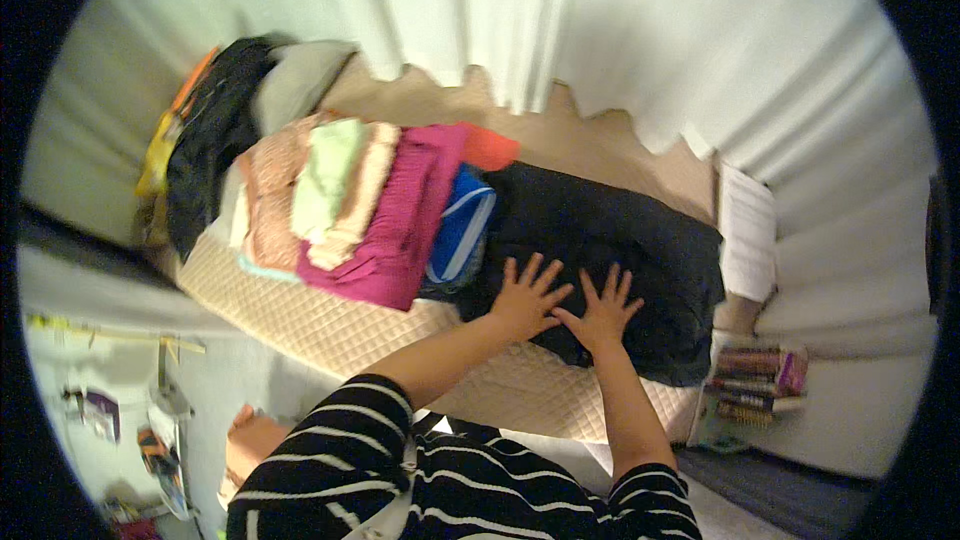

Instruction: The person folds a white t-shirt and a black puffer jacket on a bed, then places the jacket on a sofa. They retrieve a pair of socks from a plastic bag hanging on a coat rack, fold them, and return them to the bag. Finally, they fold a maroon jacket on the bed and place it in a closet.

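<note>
A black garment (610,210) lies spread out on the bed's quilted cream pad (330,330). My left hand (528,300) rests flat on its near left part with the fingers spread. Close beside it, my right hand (602,312) also presses flat on the black cloth, fingers apart, the two thumbs almost meeting. Against the garment's left side lies a blue folded cloth with a pale stripe (462,230). Left of that are a folded magenta knit (400,230), a peach-coloured knit (268,190) and a light green folded cloth (328,175).
Dark clothing (215,140) and a grey cloth (300,80) are heaped at the far left. White curtains (480,10) hang behind the bed. A white printed sheet (748,230) and stacked books (755,385) are at the right. A small rack (170,420) stands lower left.
</note>
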Motion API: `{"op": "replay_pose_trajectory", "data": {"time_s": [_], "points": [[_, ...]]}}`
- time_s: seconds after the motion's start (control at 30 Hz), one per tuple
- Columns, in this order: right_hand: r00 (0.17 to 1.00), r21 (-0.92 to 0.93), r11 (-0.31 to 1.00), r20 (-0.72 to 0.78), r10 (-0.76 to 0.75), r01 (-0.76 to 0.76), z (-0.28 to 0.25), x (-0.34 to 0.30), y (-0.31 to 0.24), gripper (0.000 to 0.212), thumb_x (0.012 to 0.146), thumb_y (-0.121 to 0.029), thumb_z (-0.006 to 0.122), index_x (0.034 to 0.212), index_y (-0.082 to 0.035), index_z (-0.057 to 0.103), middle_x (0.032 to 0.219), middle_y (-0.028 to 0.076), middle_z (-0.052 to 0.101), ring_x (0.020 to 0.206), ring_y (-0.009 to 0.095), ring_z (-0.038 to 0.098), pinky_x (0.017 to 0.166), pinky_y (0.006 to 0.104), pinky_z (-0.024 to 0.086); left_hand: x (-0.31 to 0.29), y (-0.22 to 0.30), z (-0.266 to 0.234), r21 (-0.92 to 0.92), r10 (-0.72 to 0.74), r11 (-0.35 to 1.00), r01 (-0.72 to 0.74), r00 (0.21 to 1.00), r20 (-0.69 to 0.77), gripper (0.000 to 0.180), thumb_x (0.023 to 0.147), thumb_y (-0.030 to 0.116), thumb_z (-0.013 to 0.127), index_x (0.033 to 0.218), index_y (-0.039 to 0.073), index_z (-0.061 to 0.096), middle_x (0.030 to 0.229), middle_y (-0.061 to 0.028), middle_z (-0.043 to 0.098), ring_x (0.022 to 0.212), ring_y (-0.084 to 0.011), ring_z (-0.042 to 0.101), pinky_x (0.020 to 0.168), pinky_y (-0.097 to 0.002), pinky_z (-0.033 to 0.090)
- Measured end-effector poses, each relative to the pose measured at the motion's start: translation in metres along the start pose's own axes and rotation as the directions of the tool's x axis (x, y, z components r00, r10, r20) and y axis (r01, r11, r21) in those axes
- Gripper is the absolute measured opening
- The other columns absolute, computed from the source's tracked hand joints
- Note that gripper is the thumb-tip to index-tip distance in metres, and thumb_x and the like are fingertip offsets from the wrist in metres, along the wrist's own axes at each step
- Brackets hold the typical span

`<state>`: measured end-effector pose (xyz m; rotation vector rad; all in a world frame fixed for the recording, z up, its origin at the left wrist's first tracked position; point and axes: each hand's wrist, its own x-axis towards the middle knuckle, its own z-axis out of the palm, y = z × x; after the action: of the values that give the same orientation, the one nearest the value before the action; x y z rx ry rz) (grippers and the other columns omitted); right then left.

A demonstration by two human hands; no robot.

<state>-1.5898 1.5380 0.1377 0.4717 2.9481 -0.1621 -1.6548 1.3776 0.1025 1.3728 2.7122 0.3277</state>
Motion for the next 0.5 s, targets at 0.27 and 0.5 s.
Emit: {"op": "replay_pose_trajectory", "data": {"time_s": [0.27, 0.5], "points": [[0.987, 0.063, 0.997, -0.149, 0.055, -0.046, 0.008, -0.02, -0.041, 0.064, 0.079, -0.043, 0.066, 0.133, -0.016, 0.048, 0.147, 0.018, 0.027, 0.136, 0.038, 0.021, 0.1, 0.065, 0.027, -0.063, -0.014, -0.068, -0.381, 0.169, 0.918, -0.114, 0.979, 0.113, 0.057, 0.082, 0.035, 0.064, 0.133, 0.018, 0.047, 0.137, -0.0173, 0.043, 0.129, -0.0358, 0.038, 0.104, -0.0559, 0.03], [0.763, 0.285, 0.713, -0.341, -0.549, 0.641, 0.063, -0.109, -0.257, 0.04, 0.078, -0.011, 0.068, 0.116, -0.005, 0.059, 0.112, 0.019, 0.06, 0.109, 0.036, 0.053, 0.094, 0.0426, 0.042, -0.331, -0.146, -0.05, -0.571, -0.176, 0.818, 0.069, 0.975, -0.134, 0.044, 0.089, 0.028, 0.054, 0.131, 0.017, 0.049, 0.117, -0.0161, 0.058, 0.108, -0.0336, 0.054, 0.093, -0.0436, 0.043]]}}
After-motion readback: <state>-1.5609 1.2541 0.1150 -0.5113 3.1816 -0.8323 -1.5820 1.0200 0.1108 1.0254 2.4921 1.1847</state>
